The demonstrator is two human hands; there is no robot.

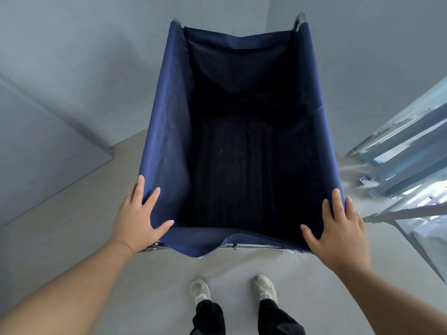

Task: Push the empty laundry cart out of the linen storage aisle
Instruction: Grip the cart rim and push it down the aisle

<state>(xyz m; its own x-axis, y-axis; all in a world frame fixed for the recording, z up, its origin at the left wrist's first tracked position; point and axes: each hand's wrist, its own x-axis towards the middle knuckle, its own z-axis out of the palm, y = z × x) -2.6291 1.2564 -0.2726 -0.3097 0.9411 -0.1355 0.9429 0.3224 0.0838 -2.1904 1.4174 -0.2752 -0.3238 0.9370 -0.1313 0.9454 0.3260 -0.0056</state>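
The laundry cart point(167, 131) is a deep bin of dark blue cloth on a metal frame, standing straight ahead of me with nothing inside. My left hand point(139, 217) lies on its near left corner, fingers spread over the cloth rim and thumb inside. On the near right corner my right hand point(338, 229) rests the same way, fingers spread on the rim. Two metal frame tips point(299, 20) show at the far corners.
A grey wall point(84, 56) runs along the left and behind the cart, with a lower step or panel point(48, 153) at left. Metal shelving point(406, 165) with pale linen stands at the right. Grey floor point(150, 286) lies under my white shoes point(199, 290).
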